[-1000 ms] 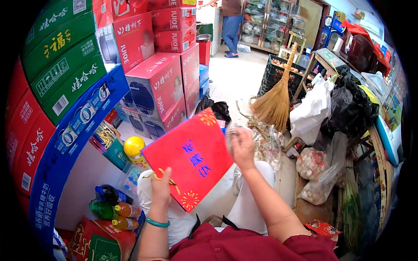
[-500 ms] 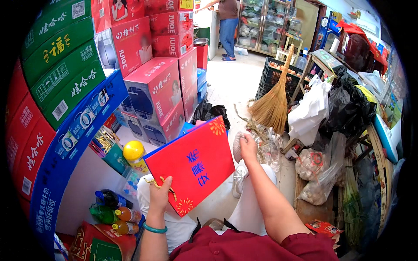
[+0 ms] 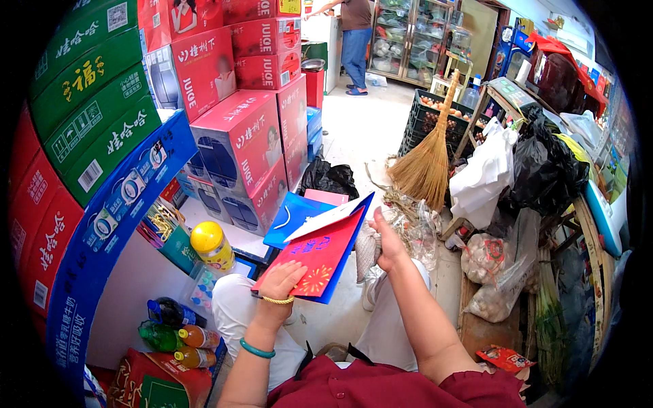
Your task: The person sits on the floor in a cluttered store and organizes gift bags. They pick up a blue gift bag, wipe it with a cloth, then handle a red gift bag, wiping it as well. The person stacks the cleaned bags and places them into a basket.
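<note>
My left hand grips the near end of a red, flat paper gift bag with blue sides and a gold firework print. Its fingers lie across the red face, with the thumb hidden. The bag is tilted above my lap. A gold cord loops at the wrist, above a teal bangle. To the bag's right, my right hand is open, fingers stretched upward, with nothing held. Beside it is a beige textured thing whose kind I cannot make out. A blue bag with a white cord lies beyond the red one.
Stacked drink cartons rise at the left behind a blue cardboard panel. Drink bottles and a yellow tub stand nearby. Ahead are a straw broom and an egg crate. Bagged garlic sits at right. A person stands far back.
The red bag has turned and tipped, showing its blue side and white part. My left fingers now lie over its face. My right hand has opened, and the blue bag shows more.
</note>
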The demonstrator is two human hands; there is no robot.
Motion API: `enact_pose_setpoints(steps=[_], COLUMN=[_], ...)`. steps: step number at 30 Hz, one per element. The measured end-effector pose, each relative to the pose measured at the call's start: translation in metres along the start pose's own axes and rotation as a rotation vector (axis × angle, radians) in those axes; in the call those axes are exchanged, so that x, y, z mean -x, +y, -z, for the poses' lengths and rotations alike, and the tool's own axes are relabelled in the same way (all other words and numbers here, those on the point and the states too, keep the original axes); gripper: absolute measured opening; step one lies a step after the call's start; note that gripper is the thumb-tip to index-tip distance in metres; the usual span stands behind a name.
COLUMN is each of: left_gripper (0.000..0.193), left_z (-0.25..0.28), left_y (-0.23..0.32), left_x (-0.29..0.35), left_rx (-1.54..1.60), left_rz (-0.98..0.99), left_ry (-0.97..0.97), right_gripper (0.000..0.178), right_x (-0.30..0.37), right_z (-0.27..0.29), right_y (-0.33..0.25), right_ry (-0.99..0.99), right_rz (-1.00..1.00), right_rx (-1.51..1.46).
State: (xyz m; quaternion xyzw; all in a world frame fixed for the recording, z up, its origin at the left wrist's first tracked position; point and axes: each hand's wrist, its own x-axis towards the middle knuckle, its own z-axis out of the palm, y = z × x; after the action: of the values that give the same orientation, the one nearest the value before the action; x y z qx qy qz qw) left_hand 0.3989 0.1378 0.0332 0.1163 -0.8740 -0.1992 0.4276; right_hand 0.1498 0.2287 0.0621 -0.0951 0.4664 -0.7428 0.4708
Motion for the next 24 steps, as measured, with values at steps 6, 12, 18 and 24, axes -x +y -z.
enact_pose_setpoints(steps=[6, 12, 18, 24], left_gripper=[0.027, 0.025, 0.023, 0.020], left_z=[-0.001, 0.002, 0.006, 0.003], left_y=[0.001, 0.006, 0.006, 0.000], left_x=[-0.004, -0.008, -0.003, 0.000], left_rx=[-0.115, -0.206, -0.258, -0.239], left_rz=[-0.108, -0.146, -0.156, -0.146], left_ry=[0.011, -0.013, 0.004, 0.035], right_gripper=[0.032, 0.031, 0.033, 0.038], right_x=[-0.011, -0.002, 0.003, -0.007], right_z=[0.030, 0.014, 0.006, 0.032], right_y=[0.011, 0.012, 0.012, 0.022], right_ry=[-0.025, 0.009, 0.003, -0.027], right_rz=[0.059, 0.034, -0.022, -0.004], right_rx=[0.166, 0.083, 0.008, 0.143])
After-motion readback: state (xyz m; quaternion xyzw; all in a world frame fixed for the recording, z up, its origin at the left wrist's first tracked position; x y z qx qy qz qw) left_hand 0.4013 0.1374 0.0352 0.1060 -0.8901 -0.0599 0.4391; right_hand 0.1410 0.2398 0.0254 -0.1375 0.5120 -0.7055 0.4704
